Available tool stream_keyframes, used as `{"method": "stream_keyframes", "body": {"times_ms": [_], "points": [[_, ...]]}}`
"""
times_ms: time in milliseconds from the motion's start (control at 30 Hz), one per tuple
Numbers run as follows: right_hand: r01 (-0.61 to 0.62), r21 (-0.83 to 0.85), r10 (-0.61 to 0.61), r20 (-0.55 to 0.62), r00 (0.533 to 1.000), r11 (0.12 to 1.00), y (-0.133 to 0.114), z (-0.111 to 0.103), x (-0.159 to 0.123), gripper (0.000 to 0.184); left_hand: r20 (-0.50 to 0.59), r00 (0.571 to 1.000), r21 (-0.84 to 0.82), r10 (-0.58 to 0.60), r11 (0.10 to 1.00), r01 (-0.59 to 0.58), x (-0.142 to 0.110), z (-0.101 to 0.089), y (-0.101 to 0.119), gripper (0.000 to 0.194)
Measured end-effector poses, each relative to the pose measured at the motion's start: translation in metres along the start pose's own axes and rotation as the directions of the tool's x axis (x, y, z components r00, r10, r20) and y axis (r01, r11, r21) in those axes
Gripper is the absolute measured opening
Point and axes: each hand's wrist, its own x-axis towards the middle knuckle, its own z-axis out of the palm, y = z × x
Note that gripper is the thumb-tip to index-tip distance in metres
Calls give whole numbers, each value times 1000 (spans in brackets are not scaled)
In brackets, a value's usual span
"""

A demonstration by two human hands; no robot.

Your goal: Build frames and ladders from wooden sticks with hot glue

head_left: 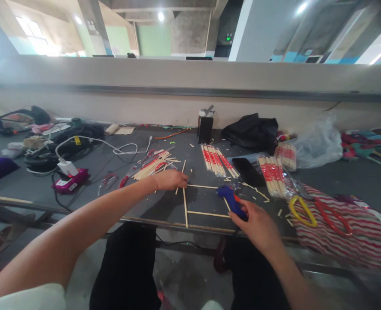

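To the right of the magenta power strip [70, 182], my left hand [172, 179] pinches the wooden stick frame [208, 214] between its fingertips at the far left corner, with the frame on the near middle part of the dark table [164, 209]. My right hand [254, 220] curls round the blue glue gun [233, 201] at the frame's right side, and a striped cloth [348, 247] lies farther right.

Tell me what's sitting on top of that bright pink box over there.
On the pink power block sit a white adapter and a black plug. They cover part of its top, so whatever is directly beneath them can't be seen.
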Motion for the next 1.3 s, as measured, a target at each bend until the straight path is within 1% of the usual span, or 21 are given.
{"method": "stream_keyframes", "body": {"times_ms": [33, 100, 200, 267, 300, 367, 467, 533, 567, 600, 633, 667, 700, 733, 767, 833, 900, 967, 1167, 1233, 1300], "points": [[4, 42, -3, -24, 1000, 999, -1, 2, -1, 37, 1, 1000, -6, -9, 1000, 9, 0, -1, 1, 23], [19, 127, -3, -122, 992, 992, -5, 5, -1, 35, -7, 1000, -29, -26, 999, 26, -1, -1, 2, 23], [56, 187, 3, -300, 954, 981, -7, 3, -3, 34, -15, 1000, -50, -27, 998, 26, -1, -2, 3, 23], [30, 115, 19, -402, 915, 993, -3, 0, -8, 34, -17, 1000, -42, -17, 999, 17, -2, -3, 3, 24], [-7, 49, 28, -438, 899, 999, 1, -1, -11, 33, -20, 1000, -35, -14, 999, 13, -2, -3, 3, 23], [-103, -102, 46, -456, 889, 989, 10, -3, -19, 31, -30, 1000, -19, -7, 1000, 7, -2, -2, 3, 23], [-167, -291, 49, -374, 926, 942, 22, -7, -31, 31, -33, 999, 5, 1, 1000, -1, -2, -2, 4, 23], [-171, -346, 35, -366, 930, 922, 20, -11, -34, 34, -16, 1000, 24, 3, 1000, -3, -2, -3, 4, 23], [-153, -337, 13, -383, 924, 929, 15, -13, -34, 36, -4, 1000, 34, 1, 999, -1, -2, -3, 4, 23], [-113, -305, -17, -394, 919, 946, 7, -14, -34, 37, 9, 1000, 41, 0, 999, 0, -2, -4, 4, 23], [-29, -246, -70, -383, 921, 969, -3, -15, -32, 35, 19, 1000, 44, -2, 999, 1, -2, -4, 5, 23], [94, -162, -144, -333, 932, 982, -15, -14, -29, 32, 24, 1000, 46, -3, 999, 2, -2, -5, 5, 23], [220, -69, -230, -240, 943, 973, -27, -13, -26, 29, 21, 1000, 46, -5, 999, 4, -2, -5, 6, 23], [319, 18, -313, -143, 939, 948, -39, -10, -22, 27, 17, 1000, 49, -8, 999, 8, -2, -6, 7, 22], [386, 74, -384, -39, 922, 919, -49, -6, -18, 27, 13, 1000, 55, -13, 998, 12, -2, -6, 8, 22], [459, 119, -471, 99, 877, 880, -63, 3, -9, 25, 16, 999, 79, -28, 996, 27, -3, -6, 10, 22], [493, 133, -509, 167, 844, 860, -68, 11, -1, 22, 27, 999, 98, -44, 994, 41, -4, -5, 11, 21], [505, 151, -526, 179, 832, 850, -67, 19, 6, 21, 24, 998, 102, -59, 993, 56, -5, -4, 13, 22], [553, 175, -576, 127, 807, 814, -61, 30, 10, 18, -10, 986, 82, -165, 983, 165, -12, -2, 20, 36], [554, 174, -575, 117, 809, 814, -61, 32, 10, 17, -39, 977, 72, -210, 975, 212, -16, -2, 28, 36], [552, 174, -573, 108, 812, 815, -62, 32, 9, 17, -89, 947, 62, -310, 947, 316, -21, -2, 43, 33]]}}
